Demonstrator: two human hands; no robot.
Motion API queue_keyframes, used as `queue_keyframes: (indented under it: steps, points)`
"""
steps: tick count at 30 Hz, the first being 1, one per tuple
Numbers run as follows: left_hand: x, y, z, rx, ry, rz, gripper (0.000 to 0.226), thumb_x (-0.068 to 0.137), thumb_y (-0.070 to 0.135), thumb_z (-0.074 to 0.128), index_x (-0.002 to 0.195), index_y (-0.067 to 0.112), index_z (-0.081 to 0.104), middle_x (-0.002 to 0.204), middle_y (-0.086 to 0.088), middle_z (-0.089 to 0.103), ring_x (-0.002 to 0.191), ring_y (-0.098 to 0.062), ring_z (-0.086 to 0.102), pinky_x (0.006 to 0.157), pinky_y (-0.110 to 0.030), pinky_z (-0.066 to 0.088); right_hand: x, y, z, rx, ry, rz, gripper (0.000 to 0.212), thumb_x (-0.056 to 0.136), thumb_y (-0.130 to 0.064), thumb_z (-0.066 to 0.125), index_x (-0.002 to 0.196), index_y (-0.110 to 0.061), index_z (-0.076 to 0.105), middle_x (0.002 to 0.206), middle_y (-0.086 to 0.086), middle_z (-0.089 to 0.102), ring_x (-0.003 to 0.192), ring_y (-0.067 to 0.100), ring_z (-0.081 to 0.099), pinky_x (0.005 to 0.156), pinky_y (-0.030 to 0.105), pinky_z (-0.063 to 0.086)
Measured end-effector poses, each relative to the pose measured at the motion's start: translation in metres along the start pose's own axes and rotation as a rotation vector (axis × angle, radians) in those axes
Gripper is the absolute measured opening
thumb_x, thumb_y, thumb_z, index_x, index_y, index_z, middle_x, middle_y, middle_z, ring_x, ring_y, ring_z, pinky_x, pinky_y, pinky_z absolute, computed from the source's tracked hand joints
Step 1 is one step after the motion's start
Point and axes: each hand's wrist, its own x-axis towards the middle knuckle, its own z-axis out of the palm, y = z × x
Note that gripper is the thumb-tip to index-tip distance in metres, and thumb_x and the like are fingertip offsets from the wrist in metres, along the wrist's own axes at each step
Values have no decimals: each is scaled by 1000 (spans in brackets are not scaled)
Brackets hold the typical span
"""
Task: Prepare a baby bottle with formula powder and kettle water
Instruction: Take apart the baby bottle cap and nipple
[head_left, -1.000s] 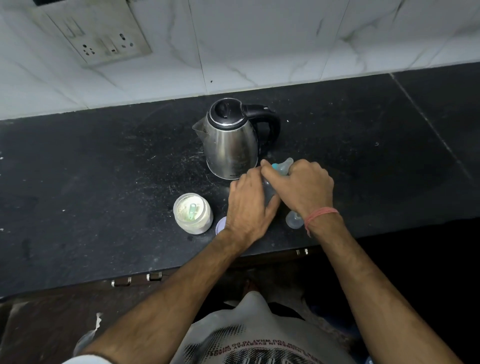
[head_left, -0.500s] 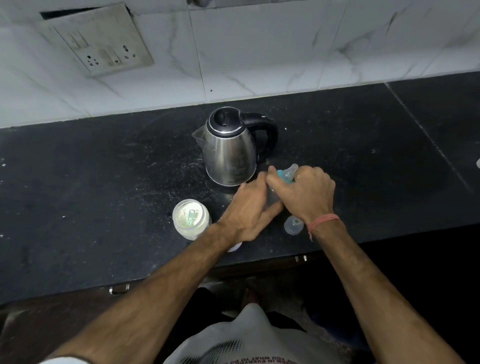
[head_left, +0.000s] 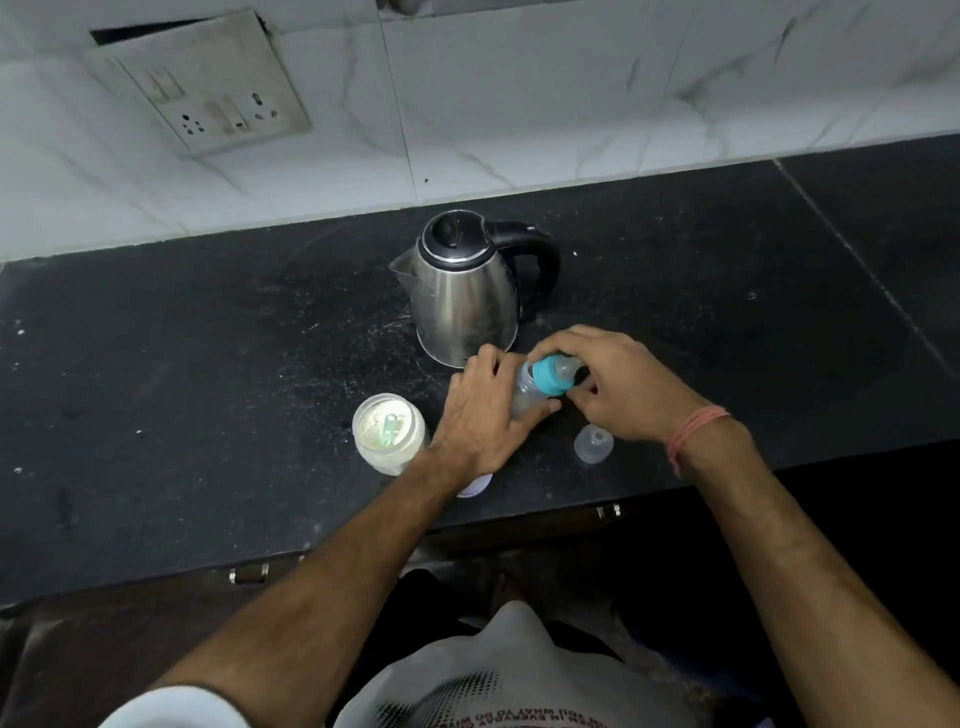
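A clear baby bottle (head_left: 525, 391) stands tilted on the black counter (head_left: 208, 364), just in front of the steel kettle (head_left: 462, 296). My left hand (head_left: 483, 415) grips the bottle's body. My right hand (head_left: 613, 384) has its fingers around the teal collar and teat (head_left: 551, 376) at the bottle's top. An open jar of formula powder (head_left: 387, 434) with a green scoop inside stands to the left of my left hand. The bottle's clear cap (head_left: 593, 442) lies on the counter below my right hand.
A white lid (head_left: 475, 486) shows partly under my left wrist near the counter's front edge. A socket plate (head_left: 208, 88) is set in the white tiled wall behind. Cabinet handles sit under the counter edge.
The bottle's teal collar, hidden under my hands before, now shows between them. My right hand has shifted round onto the collar. The camera has tilted so the scene sits lower.
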Motion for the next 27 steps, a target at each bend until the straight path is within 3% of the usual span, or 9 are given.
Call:
queue_keyframes:
  steps: [4, 7, 12, 17, 27]
  points:
    - [-3, 3, 5, -7, 22, -55, 68, 101, 77, 61, 149, 28, 57, 124, 7, 44, 112, -15, 50, 102, -48, 49, -4, 3, 6, -59, 76, 21, 59, 88, -12, 88, 137, -37, 67, 133, -16, 65, 122, 12, 64, 103, 47, 60]
    - [-4, 4, 6, -91, 40, -154, 77, 96, 83, 56, 149, 27, 59, 126, 6, 48, 114, -18, 56, 102, -53, 54, -10, 10, 9, -33, 142, 44, 57, 90, -27, 89, 143, -29, 66, 138, -12, 64, 123, 13, 64, 101, 47, 61]
    - [-10, 1, 13, -192, 157, -279, 63, 100, 69, 67, 146, 27, 58, 133, 6, 61, 121, -17, 62, 106, -54, 55, -26, 18, 33, -128, 383, 162, 62, 91, -18, 84, 150, -22, 63, 145, -6, 63, 133, 17, 58, 104, 49, 60]
    - [-12, 2, 13, -162, 128, -242, 57, 96, 61, 77, 139, 28, 63, 130, 8, 66, 119, -18, 67, 104, -55, 56, -39, 15, 68, -144, 303, 272, 64, 89, -29, 84, 147, -33, 57, 133, -10, 68, 125, 15, 56, 98, 42, 59]
    - [-16, -1, 16, -87, 84, -241, 59, 95, 59, 81, 140, 27, 63, 135, 7, 67, 123, -19, 66, 107, -55, 52, -54, 10, 108, -228, 245, 279, 63, 91, -29, 82, 151, -25, 65, 136, -11, 68, 126, 15, 49, 99, 30, 54]
